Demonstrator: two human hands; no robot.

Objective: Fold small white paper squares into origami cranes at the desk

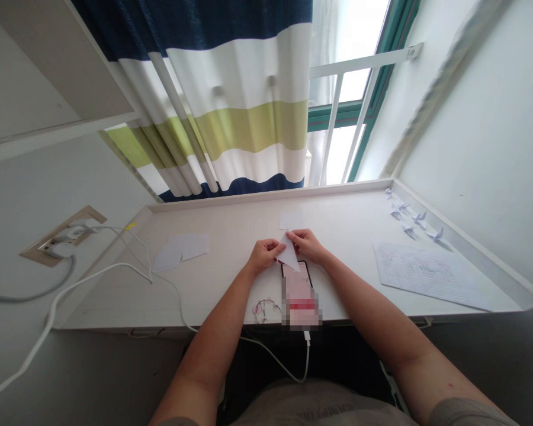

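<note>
Between my two hands is a small folded piece of white paper [289, 255], roughly triangular, its point toward me. My left hand [265, 254] pinches its left edge between thumb and fingers. At the upper right edge, my right hand [307, 244] grips it near the top corner. Just below the paper lies a phone [298, 284] with a pinkish screen, partly blurred out, a white cable plugged into its near end. A flat white paper square [290, 220] rests on the desk beyond my hands.
Several folded paper cranes [409, 229] stand at the back right, behind a written sheet [426, 272]. Loose white papers [182, 249] lie at the left. A beaded strand [266, 309] sits beside the phone. White cables [115, 269] run from a wall socket [64, 235] across the desk [231, 219].
</note>
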